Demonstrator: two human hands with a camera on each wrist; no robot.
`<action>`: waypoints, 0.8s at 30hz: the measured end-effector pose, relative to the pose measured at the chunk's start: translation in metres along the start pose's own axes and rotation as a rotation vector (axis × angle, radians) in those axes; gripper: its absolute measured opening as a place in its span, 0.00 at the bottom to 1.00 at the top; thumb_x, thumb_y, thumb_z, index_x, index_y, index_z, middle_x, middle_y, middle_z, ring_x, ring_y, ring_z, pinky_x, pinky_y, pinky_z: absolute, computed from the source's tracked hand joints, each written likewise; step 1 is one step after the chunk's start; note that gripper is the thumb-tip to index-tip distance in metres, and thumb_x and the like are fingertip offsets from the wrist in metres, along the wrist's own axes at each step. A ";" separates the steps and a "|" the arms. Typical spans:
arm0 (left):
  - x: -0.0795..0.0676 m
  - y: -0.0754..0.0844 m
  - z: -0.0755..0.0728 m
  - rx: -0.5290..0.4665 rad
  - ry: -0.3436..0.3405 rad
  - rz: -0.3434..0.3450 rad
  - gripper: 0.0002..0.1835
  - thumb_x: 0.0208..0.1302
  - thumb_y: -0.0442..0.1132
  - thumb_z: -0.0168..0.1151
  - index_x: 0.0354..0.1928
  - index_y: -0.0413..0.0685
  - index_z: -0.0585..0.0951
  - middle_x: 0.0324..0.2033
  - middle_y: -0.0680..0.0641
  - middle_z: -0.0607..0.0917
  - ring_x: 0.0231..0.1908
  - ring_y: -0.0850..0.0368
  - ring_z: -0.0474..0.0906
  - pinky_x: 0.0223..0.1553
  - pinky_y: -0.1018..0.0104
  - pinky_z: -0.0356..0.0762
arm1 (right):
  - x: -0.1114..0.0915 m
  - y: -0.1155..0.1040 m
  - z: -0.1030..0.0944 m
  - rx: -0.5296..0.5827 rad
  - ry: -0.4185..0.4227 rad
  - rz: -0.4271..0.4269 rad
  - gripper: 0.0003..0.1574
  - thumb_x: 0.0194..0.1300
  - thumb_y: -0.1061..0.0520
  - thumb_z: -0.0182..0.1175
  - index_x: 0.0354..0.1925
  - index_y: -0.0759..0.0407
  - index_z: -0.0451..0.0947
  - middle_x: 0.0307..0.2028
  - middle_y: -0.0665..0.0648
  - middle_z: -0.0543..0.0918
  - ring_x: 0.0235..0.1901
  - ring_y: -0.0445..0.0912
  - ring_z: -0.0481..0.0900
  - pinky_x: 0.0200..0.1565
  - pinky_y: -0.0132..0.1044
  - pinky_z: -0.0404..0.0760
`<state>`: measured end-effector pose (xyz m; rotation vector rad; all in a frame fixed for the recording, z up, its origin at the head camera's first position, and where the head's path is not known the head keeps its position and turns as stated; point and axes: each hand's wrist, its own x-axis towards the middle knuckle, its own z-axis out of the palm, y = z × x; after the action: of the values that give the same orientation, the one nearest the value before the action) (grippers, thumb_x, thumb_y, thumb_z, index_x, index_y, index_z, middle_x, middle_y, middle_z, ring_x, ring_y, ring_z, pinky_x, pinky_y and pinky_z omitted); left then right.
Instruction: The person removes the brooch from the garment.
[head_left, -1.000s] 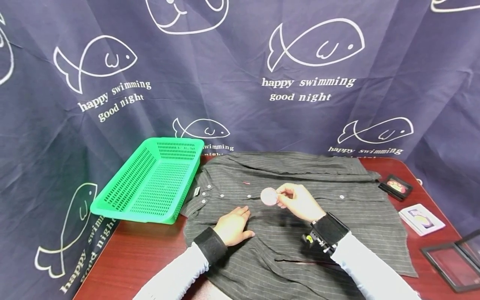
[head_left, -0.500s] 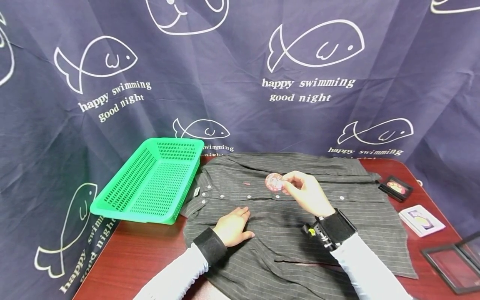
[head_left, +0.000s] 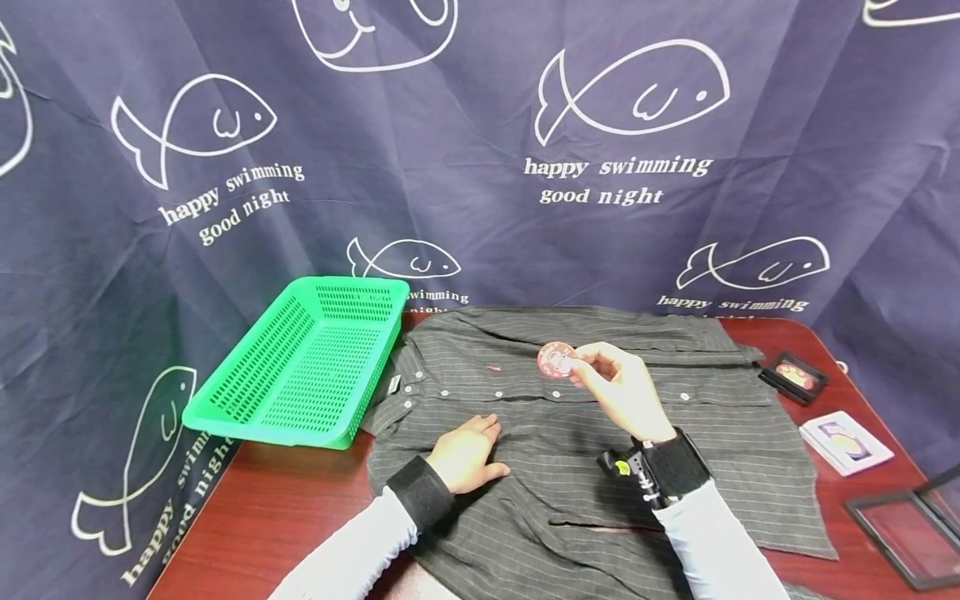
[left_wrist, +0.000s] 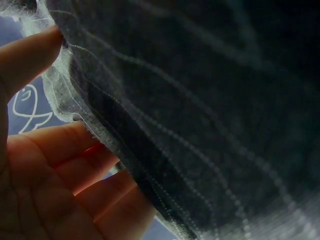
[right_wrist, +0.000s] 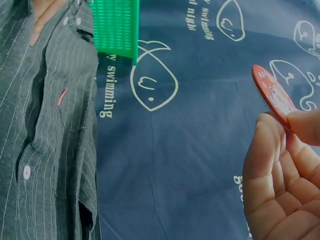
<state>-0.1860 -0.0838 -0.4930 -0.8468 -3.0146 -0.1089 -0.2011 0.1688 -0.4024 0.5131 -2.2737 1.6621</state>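
Note:
A dark grey pinstriped button-up shirt is spread out on the table, with small white buttons down its front. My left hand lies on the shirt, its fingers fairly straight; in the left wrist view the shirt fabric fills most of the picture beside the fingers. Above the shirt, my right hand pinches a round red badge by its edge between thumb and fingers. The right wrist view shows the badge nearly edge-on, with a pale printed figure. A small red strip lies on the shirt.
A green plastic basket stands at the left on the red-brown table. Along the right side lie a black case, a white square item and a dark frame. A blue fish-print curtain hangs behind.
My right hand has moved slightly up and to the right with the badge, whose red printed face has turned into view. The left hand has stayed in place on the shirt.

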 end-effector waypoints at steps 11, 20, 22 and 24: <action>-0.001 -0.003 -0.001 -0.043 -0.015 0.002 0.36 0.58 0.59 0.65 0.62 0.43 0.76 0.64 0.45 0.76 0.64 0.47 0.74 0.61 0.58 0.74 | -0.003 0.003 0.003 0.021 0.028 -0.002 0.08 0.65 0.65 0.62 0.40 0.71 0.80 0.30 0.68 0.84 0.28 0.36 0.84 0.33 0.26 0.82; -0.002 -0.003 -0.007 -0.144 -0.044 -0.005 0.34 0.61 0.57 0.62 0.63 0.42 0.76 0.65 0.44 0.76 0.65 0.46 0.72 0.63 0.55 0.72 | -0.008 0.009 0.003 0.033 0.037 0.016 0.08 0.65 0.64 0.62 0.40 0.70 0.81 0.30 0.67 0.85 0.27 0.38 0.84 0.33 0.28 0.82; -0.001 -0.004 -0.008 -0.172 -0.028 -0.004 0.33 0.62 0.56 0.63 0.63 0.43 0.76 0.64 0.44 0.77 0.64 0.48 0.73 0.63 0.56 0.72 | -0.008 0.010 0.003 0.045 0.039 0.017 0.08 0.65 0.64 0.62 0.40 0.70 0.81 0.30 0.68 0.85 0.27 0.37 0.84 0.33 0.28 0.83; -0.001 -0.004 -0.009 -0.197 0.001 0.000 0.31 0.62 0.55 0.63 0.62 0.43 0.76 0.61 0.44 0.79 0.63 0.49 0.75 0.62 0.57 0.73 | -0.008 0.011 0.002 0.050 0.044 0.019 0.08 0.65 0.64 0.62 0.41 0.70 0.81 0.30 0.68 0.84 0.27 0.37 0.84 0.33 0.30 0.83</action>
<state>-0.1877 -0.0881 -0.4847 -0.8590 -3.0397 -0.4120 -0.1990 0.1706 -0.4162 0.4635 -2.2175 1.7261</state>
